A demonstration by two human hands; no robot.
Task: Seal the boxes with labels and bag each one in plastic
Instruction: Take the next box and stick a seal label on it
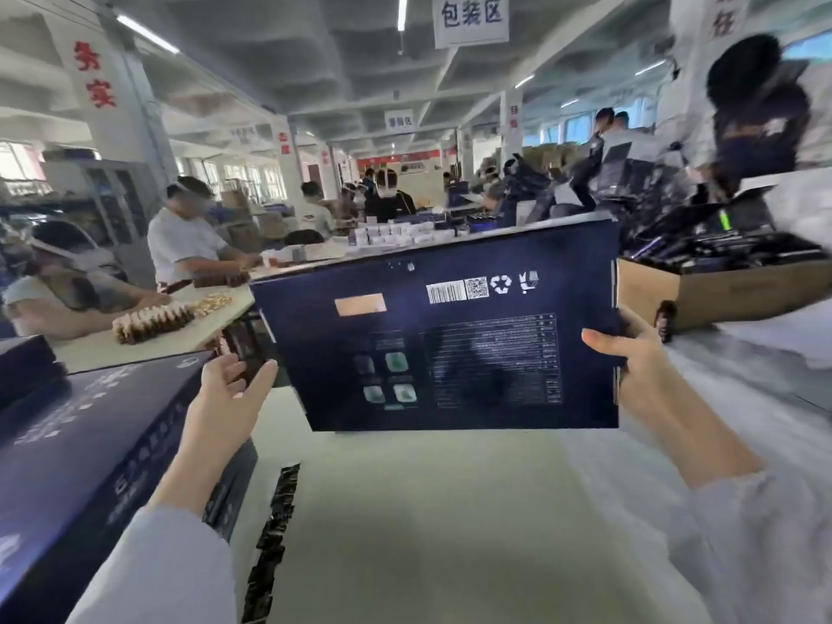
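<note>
"Head view: what is the right hand (630,353) doing?"

"It is gripping the dark blue box (450,335) by its edge, thumb lying across the printed face and the other fingers going round behind. The box is hanging tilted above the pale table (427,511), with its barcode side facing the camera."

"And the left hand (229,389)?"

"It is spreading wide, palm turned toward the box and holding nothing. Its fingertips are sitting just beside the box's lower corner; I cannot tell if they are touching."

"What is lying around them?"

"A stack of matching boxes (90,443) is sitting under the left forearm. A strip of dark labels (272,533) is running along the table between the two forearms, nearer the left one. Clear plastic (743,398) is lying under the right forearm, and a cardboard carton (702,295) is standing just beyond the right hand."
</note>
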